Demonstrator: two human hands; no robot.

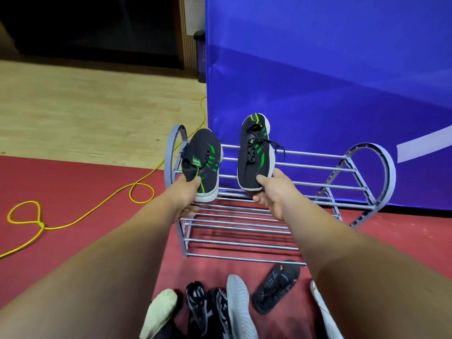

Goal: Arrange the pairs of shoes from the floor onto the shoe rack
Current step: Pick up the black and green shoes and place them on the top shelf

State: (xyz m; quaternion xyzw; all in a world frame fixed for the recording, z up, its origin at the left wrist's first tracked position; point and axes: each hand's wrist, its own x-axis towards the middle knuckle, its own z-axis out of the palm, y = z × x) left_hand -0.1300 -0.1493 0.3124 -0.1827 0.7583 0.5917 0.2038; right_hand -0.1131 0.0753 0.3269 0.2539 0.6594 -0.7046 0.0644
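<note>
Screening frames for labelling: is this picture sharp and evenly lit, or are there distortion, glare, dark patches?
Head view: wide-angle stretch, forearms balloon toward the bottom corners. Head view: the held shoes and shoe rack are sharp, laces legible. Head view: upper-left background near black; blue panel shows soft sheen; no hard shadows.

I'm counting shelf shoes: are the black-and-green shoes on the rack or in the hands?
In the hands. The left hand grips the left shoe, the right hand the right shoe, over the shoe rack.
</note>
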